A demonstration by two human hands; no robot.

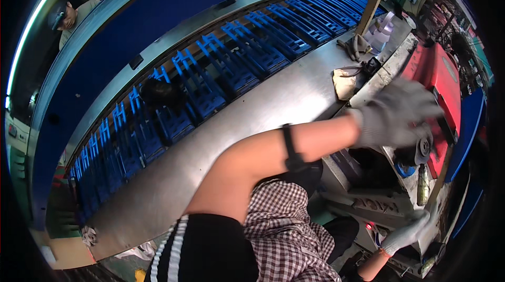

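Note:
My left arm, with a black wristband (292, 148), reaches across to the right. My left hand (397, 113), in a grey knit glove, is smeared by motion over the front of a red case (428, 79). Its fingers lie close to a dark round ribbed part (423, 147), and whether they grip anything I cannot make out. Lower down at the right, my right hand (409, 233) wears a pale glove. Its fingers are stretched out along the edge of the bench, below a small green-yellow cylinder (423, 186), with nothing visible in them.
A long metal counter (252, 119) borders a conveyor carrying several blue slotted metal parts (208, 92). Gloves (355, 46), a clear plastic jug (380, 32) and a tan paper piece (344, 84) lie near a wooden post (370, 12). Another person (73, 19) stands beyond, far left.

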